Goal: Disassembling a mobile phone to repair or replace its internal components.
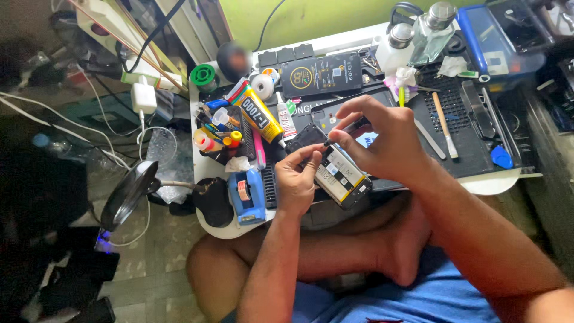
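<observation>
the small white table is sitting in front of the person's crossed legs, and it is carrying a black work mat crowded with repair things. the open phone is lying tilted over the near edge of the table, its back off and its battery showing, and the left hand is gripping its lower end, fingers curled around the edge. the right hand is coming over from above, fingers pinched narrow on a thin dark tool whose tip is pointing down at the phone's upper part; what kind of tool it is cannot be told. behind the hands a spare black battery is lying flat on the table. left of the phone a blue tape dispenser is standing at the table edge, and a yellow glue tube is leaning in a black tray of small bottles. a wooden-handled brush is resting on the mat to the right, with a blue pick near the mat's corner.
</observation>
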